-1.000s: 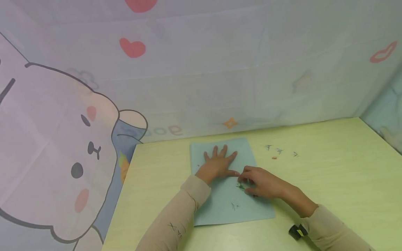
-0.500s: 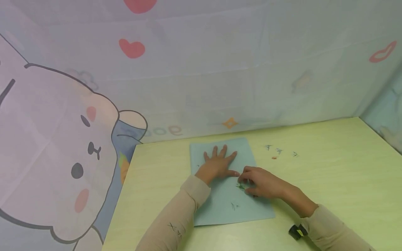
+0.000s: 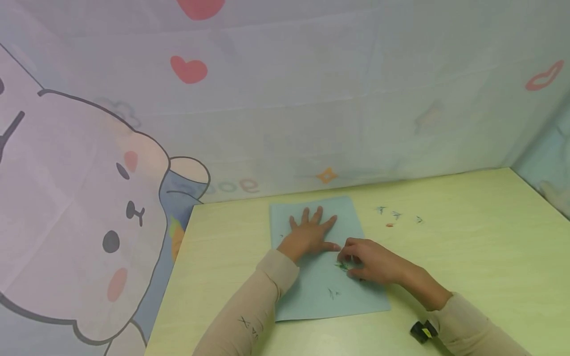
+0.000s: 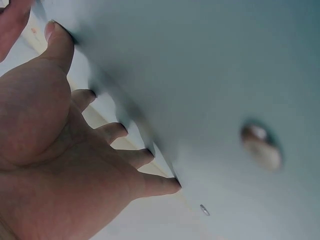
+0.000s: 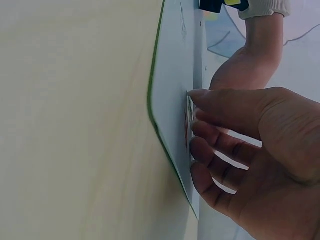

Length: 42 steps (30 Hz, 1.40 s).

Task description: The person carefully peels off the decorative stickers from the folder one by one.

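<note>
My left hand (image 3: 307, 237) lies spread on a pale blue sheet (image 3: 307, 296) that rests on the table, its fingertips pressing the surface. My right hand (image 3: 371, 259) is over the sheet's right side, fingers curled. Its thumb and fingers pinch the edges of a small flat green leafy piece (image 3: 341, 266), partly hidden beneath them; in the right wrist view the thin piece (image 5: 188, 122) appears edge-on against the sheet. A faint grey plant-like piece (image 3: 331, 293) lies nearer the sheet's front edge. In the left wrist view the left palm (image 4: 65, 150) faces the camera, fingertips on the sheet.
Several small dark sprig-like pieces (image 3: 396, 215) and a tiny orange-red piece (image 3: 389, 225) lie on the yellowish table (image 3: 467, 237), right of the sheet. A cloth backdrop (image 3: 285, 99) with cartoon prints stands behind. A black device (image 3: 422, 331) sits at the right sleeve.
</note>
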Tool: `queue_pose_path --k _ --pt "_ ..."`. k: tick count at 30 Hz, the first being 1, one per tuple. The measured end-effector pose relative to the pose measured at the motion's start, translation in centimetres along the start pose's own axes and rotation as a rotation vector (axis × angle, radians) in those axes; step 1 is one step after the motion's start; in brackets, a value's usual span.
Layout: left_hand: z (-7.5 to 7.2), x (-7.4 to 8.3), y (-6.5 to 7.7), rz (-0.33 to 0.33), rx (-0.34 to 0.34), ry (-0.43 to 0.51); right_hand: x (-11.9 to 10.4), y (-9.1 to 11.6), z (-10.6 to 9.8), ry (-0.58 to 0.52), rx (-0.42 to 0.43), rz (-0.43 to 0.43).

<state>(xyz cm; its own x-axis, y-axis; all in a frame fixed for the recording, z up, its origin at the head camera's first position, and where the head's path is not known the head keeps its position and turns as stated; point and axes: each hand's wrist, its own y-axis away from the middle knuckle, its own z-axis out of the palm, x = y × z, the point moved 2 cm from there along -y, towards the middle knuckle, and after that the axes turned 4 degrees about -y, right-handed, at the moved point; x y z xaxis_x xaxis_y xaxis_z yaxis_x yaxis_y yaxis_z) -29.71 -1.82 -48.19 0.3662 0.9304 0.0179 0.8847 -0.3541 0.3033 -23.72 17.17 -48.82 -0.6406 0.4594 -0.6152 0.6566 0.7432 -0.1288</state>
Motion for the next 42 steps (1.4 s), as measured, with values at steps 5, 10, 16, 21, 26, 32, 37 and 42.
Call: queue_pose_path --k 5,10,16,21,26,32,37,42 --pt "0.1 -0.1 -0.1 -0.001 0.005 -0.001 0.0 0.0 -0.1 0.021 0.001 -0.010" --pt "0.2 -0.1 -0.2 -0.001 0.008 0.011 -0.2 -0.1 -0.1 0.032 -0.012 -0.002" --pt "-0.1 0.0 0.0 0.004 0.006 0.010 -0.2 -0.1 -0.2 0.012 -0.002 0.008" --pt "-0.2 0.0 0.1 0.005 0.004 0.006 0.1 -0.1 0.0 -0.025 0.001 0.011" --pt "-0.2 0.0 0.1 0.003 0.003 0.014 0.6 -0.2 0.1 -0.070 -0.025 0.040" --pt "-0.1 -0.1 0.1 0.006 0.000 0.024 1.1 -1.0 0.0 -0.161 -0.059 0.068" --pt "-0.1 -0.2 0.0 0.011 -0.003 0.021 1.0 -1.7 0.1 -0.138 -0.044 0.073" --pt "0.1 -0.2 -0.2 0.005 -0.006 0.004 0.9 -2.0 0.2 -0.180 -0.043 0.085"
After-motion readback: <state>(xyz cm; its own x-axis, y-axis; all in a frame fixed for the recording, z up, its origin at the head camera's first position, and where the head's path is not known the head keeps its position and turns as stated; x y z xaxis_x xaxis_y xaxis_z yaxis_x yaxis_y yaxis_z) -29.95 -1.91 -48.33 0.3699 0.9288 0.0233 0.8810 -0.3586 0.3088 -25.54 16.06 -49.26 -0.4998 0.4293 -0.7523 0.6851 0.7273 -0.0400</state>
